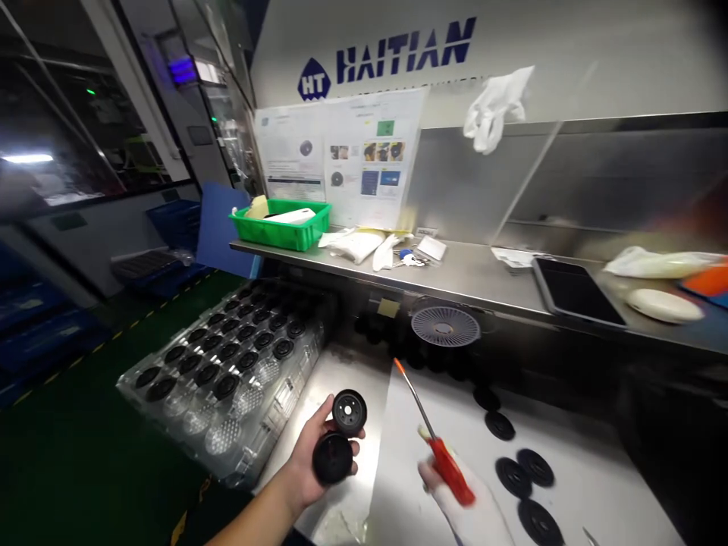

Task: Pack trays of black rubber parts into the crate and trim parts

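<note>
Two round black plastic discs rest in my bare left hand (312, 464). The upper disc (349, 412) shows a ring of small holes and a pale centre; the lower disc (333, 459) shows a plain dark face. My right hand (463, 493), in a white glove, is wrapped round the red handle of a screwdriver-like tool (419, 409). Its thin metal shaft points up and away, ending in an orange tip apart from the discs. Several more black discs (513, 476) lie on the white sheet (432, 470) to the right of my right hand.
A clear plastic tray (278, 402) of black discs stands at the left. Above the bench, a steel shelf (483, 284) carries a green bin (287, 235), gloves, keys and a dark-screened phone or tablet (577, 290). A round fan (446, 326) sits beneath the shelf.
</note>
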Available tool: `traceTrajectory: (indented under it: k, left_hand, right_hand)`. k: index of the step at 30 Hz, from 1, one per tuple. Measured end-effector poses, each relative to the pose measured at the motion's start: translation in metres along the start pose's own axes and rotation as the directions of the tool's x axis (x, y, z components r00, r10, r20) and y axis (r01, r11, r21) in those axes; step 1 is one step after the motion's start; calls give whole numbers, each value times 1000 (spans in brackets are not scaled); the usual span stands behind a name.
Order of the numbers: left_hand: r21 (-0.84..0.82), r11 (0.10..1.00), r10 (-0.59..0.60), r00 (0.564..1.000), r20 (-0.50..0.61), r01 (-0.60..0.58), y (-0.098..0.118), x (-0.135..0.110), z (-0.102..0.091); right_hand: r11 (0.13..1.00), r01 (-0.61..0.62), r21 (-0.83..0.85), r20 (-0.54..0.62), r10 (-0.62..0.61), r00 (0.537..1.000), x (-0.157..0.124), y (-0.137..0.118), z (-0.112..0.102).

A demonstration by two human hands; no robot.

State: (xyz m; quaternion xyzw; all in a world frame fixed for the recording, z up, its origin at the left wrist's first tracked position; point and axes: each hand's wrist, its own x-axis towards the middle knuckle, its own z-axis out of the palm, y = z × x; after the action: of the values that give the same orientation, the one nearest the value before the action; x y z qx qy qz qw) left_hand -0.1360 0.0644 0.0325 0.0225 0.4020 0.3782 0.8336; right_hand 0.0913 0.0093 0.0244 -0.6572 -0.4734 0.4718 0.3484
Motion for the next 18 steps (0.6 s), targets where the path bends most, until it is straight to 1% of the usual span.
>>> traceTrajectory:
  k: [1, 2, 4, 5, 7, 10, 13, 15, 18]
  left_hand:
    - [25, 999, -32, 999, 16, 32, -8, 0, 6]
    - [50, 997, -57, 998, 29, 56, -15, 1, 12]
    - [92, 992, -93, 995, 42, 89, -28, 3, 22]
    - [107, 989, -107, 993, 47, 101, -33, 4, 26]
    - [115, 985, -132, 990, 50, 126, -40, 5, 33]
    - [73, 986, -157, 985, 66, 152, -42, 5, 38]
    - [-8, 984, -176, 976, 128, 179, -40, 5, 40]
    - [-50, 979, -188, 967, 169, 199, -38, 6, 40]
    - [-70, 973, -203, 956, 211, 222, -39, 9, 41]
  right_hand:
    - [998, 47, 30, 34, -48, 998, 5, -15, 0]
    - [990, 100, 101, 69, -108, 992, 10, -28, 0]
    - [967, 156, 200, 83, -175, 981, 18, -48, 2]
    - [957, 164, 240, 86, -190, 978, 21, -54, 4]
    - [947, 148, 285, 89, -180, 980, 22, -57, 6]
    - [948, 103, 302, 99, -138, 985, 15, -47, 2]
    - [960, 67, 272, 112, -100, 989, 2, -32, -8]
    - [964, 39, 264, 91, -66, 994, -6, -19, -15]
    - [961, -12, 275, 24, 5, 1000, -14, 1, -22]
